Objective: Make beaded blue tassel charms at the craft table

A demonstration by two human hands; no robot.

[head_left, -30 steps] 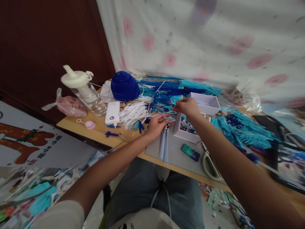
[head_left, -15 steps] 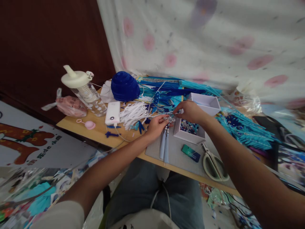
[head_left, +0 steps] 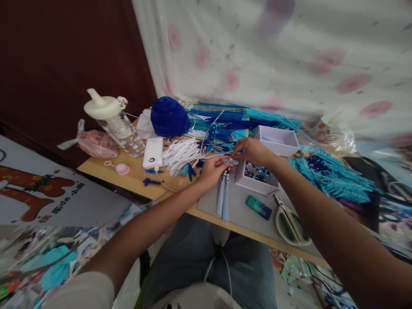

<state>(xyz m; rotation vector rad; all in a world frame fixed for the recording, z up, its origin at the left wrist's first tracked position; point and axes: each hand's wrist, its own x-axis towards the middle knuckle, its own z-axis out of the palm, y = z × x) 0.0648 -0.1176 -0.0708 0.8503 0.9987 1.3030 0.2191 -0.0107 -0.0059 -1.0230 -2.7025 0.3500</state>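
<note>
A silvery beaded ornament [head_left: 230, 162] is pinched in the fingers of my left hand [head_left: 210, 171]. Pale blue tassels [head_left: 222, 200] on beaded strands hang down from it over the grey mat [head_left: 209, 205]. Just above and right of the ornament, my right hand [head_left: 252, 151] has thumb and forefinger pressed together. Whatever those fingertips grip is too small to make out. Below my right wrist stands a white box [head_left: 255, 186] of mixed blue, red and silvery beads, partly covered by the forearm.
Scissors [head_left: 289, 225] and a green-blue card [head_left: 259, 207] lie on the mat. Leftward are white stems [head_left: 182, 154], a power bank [head_left: 153, 152], a blue wound bundle [head_left: 169, 116] and a bottle [head_left: 120, 131]. Behind sits another white box [head_left: 278, 148]; turquoise fuzzy pieces [head_left: 334, 176] lie right.
My right fingertips have shifted slightly left, closer to the ornament. My left hand keeps its hold in nearly the same place.
</note>
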